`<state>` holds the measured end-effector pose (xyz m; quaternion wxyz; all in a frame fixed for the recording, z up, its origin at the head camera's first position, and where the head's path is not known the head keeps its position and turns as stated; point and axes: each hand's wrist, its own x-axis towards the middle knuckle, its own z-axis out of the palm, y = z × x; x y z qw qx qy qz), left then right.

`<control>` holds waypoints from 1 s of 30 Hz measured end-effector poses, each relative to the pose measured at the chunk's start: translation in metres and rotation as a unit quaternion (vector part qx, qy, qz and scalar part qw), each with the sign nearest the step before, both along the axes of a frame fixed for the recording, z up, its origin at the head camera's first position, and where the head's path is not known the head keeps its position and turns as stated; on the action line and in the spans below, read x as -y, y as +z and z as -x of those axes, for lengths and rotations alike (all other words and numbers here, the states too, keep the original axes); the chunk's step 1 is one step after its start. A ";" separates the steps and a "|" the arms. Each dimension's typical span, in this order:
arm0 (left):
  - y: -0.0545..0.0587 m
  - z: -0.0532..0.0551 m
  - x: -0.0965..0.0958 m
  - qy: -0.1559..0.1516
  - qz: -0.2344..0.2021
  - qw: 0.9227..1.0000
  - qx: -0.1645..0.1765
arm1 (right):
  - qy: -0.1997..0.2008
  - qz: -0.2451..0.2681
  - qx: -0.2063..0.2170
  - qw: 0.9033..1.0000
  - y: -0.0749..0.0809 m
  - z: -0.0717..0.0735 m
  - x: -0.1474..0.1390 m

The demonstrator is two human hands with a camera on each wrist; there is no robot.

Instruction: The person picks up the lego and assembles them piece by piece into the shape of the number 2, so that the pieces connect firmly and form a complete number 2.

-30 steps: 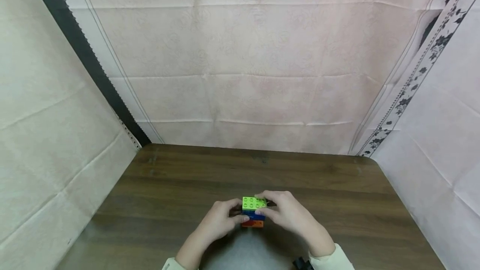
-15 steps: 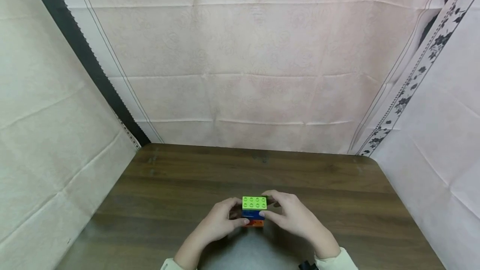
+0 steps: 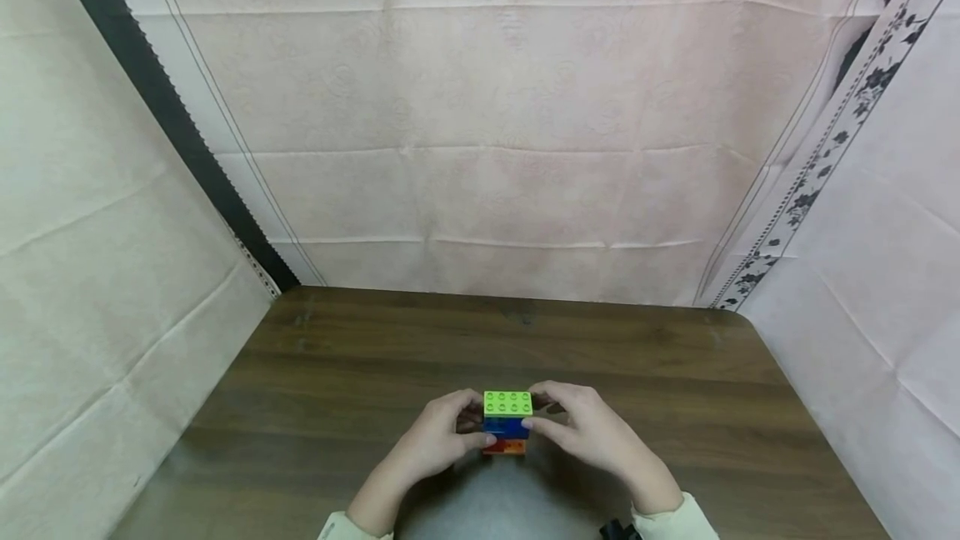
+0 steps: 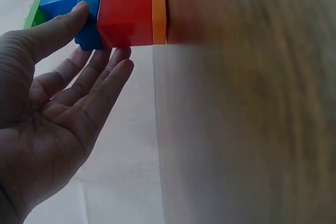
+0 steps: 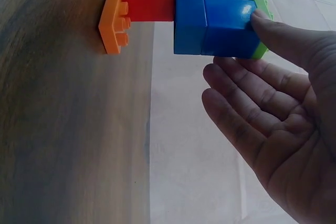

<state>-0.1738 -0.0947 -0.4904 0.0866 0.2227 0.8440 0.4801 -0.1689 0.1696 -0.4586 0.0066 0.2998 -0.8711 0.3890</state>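
Observation:
A stack of toy building blocks stands upright on the table: an orange plate lowest, a red brick, a lower blue brick, an upper blue brick, and a lime-green studded plate on top. My left hand pinches the lower blue brick, thumb in front and fingers behind. From the other side, my right hand holds the upper blue brick near the green plate between thumb and fingers. The brick's rear, where fingers touch, is partly hidden in the head view.
The brown wooden table reaches back to a pale cloth backdrop, with cloth on both sides too. A small black object shows by the right sleeve.
My right hand has drawn slightly rightward; its fingers came off the top of the green plate and now lie at the stack's right side. The left hand and stack stay nearly still.

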 end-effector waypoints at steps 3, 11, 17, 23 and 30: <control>0.000 0.001 -0.001 0.002 0.009 1.000 -0.001 | -0.003 0.002 0.014 1.000 0.001 0.000 -0.001; 0.002 0.000 -0.006 0.003 0.009 1.000 0.027 | -0.013 0.002 0.049 0.999 -0.001 0.004 -0.005; -0.001 -0.002 -0.010 0.005 0.029 0.999 0.045 | -0.037 -0.026 0.085 0.995 -0.007 0.009 -0.007; -0.005 -0.002 -0.014 0.010 0.056 0.997 0.047 | -0.067 -0.038 0.127 0.989 -0.017 0.016 -0.004; -0.007 -0.003 -0.018 0.002 0.087 0.996 0.009 | -0.082 -0.024 0.178 0.980 -0.027 0.019 0.003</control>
